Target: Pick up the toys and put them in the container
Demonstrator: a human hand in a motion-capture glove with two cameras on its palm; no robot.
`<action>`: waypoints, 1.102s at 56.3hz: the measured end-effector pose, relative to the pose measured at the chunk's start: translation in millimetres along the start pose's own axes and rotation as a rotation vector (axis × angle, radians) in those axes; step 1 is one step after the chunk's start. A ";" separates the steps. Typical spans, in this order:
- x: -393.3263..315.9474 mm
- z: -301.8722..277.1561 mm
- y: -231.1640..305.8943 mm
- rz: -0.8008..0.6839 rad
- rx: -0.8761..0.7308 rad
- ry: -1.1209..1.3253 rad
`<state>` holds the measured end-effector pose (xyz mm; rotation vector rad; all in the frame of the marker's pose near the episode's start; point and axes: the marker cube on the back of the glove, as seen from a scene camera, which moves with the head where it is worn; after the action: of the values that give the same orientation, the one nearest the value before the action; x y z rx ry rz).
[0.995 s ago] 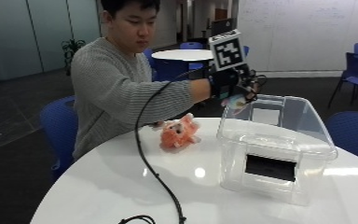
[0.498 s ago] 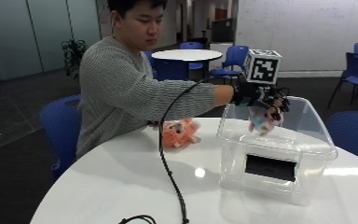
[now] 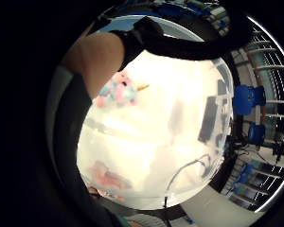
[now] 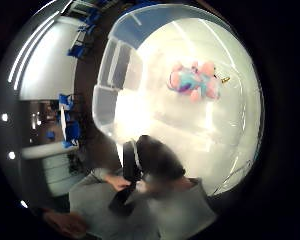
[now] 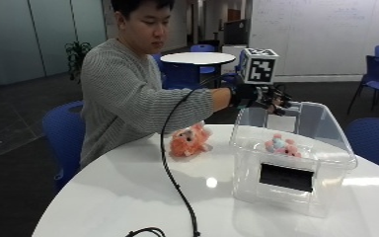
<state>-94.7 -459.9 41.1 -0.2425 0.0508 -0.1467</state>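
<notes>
Pink toy dropped into container; hand above, empty.

The outside view faces the person across the desk, while both palm views look down from above into the bin, sharing its pink toy.

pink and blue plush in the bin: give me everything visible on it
The pink and blue plush toy is small and soft-looking, mostly pink with light blue patches; the thumb side palm view shows stubby pink limbs and a small yellowish tip at one end. It lies inside the clear plastic container, apparently on its floor, with nothing seen holding it. The gloved right hand is above the container's rim, apart from the toy.
</notes>
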 end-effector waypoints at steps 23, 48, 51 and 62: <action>-64.2 71.9 215.6 -0.184 0.022 0.007; -49.9 188.1 210.3 -0.040 -0.126 0.075; -50.0 189.1 209.2 -0.032 -0.093 0.056; -57.4 192.2 209.2 -0.043 -0.079 0.113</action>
<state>-109.4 -205.2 178.5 -0.3140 0.1640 -0.2016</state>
